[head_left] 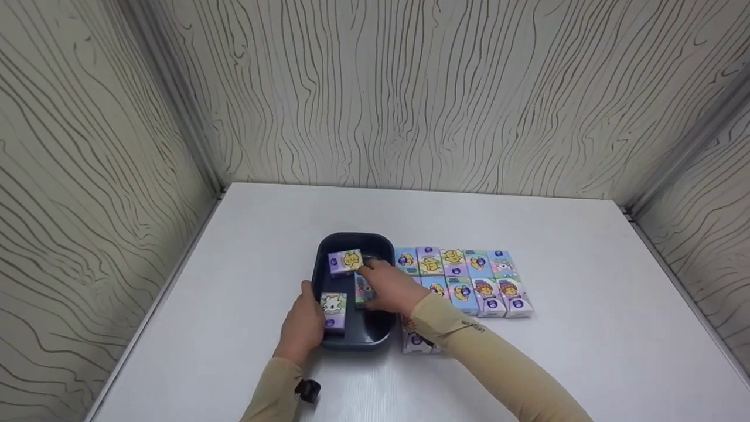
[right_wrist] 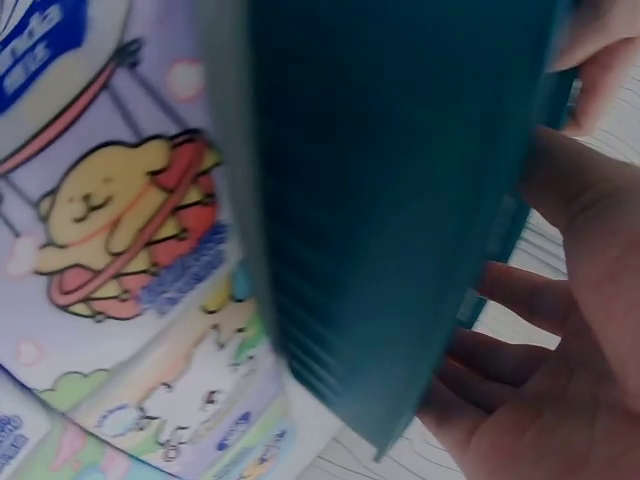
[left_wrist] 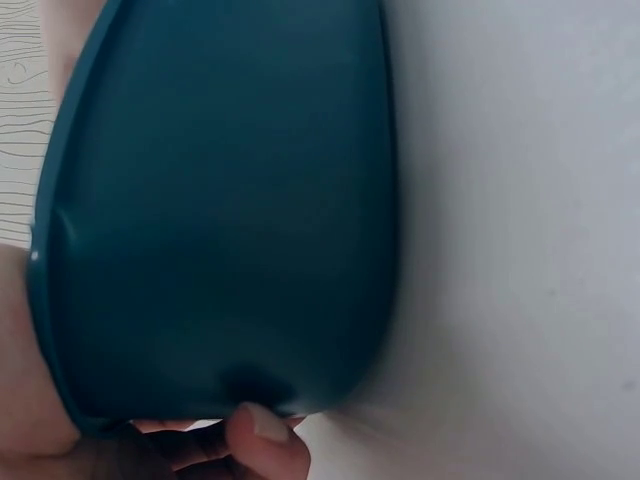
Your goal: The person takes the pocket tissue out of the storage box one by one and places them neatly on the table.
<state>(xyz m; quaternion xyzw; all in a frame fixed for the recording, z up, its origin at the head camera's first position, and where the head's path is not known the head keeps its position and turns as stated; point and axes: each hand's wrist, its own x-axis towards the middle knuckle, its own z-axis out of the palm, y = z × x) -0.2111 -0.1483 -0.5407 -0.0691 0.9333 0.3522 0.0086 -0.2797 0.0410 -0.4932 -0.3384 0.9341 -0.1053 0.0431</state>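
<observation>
A dark teal plastic tub [head_left: 351, 344] stands on the white table. My left hand [head_left: 302, 325] grips its left wall, with a fingertip [left_wrist: 270, 445] against the outside. Inside the tub, my right hand [head_left: 389, 287] pinches a green-and-pink tissue pack [head_left: 361, 290], partly hidden by the fingers. A yellow-and-purple tissue pack [head_left: 345, 262] lies farther back in the tub. One with a white cartoon figure [head_left: 333, 312] lies at the left wall, beside my left hand. In the right wrist view, my right hand [right_wrist: 560, 340] reaches over the tub's rim.
Several cartoon-printed tissue packs [head_left: 483, 281] lie in close rows against the tub's right side. Two more packs [head_left: 417, 343] sit nearer, partly under my right forearm. Patterned wall panels [head_left: 398, 99] enclose the table at the back and sides.
</observation>
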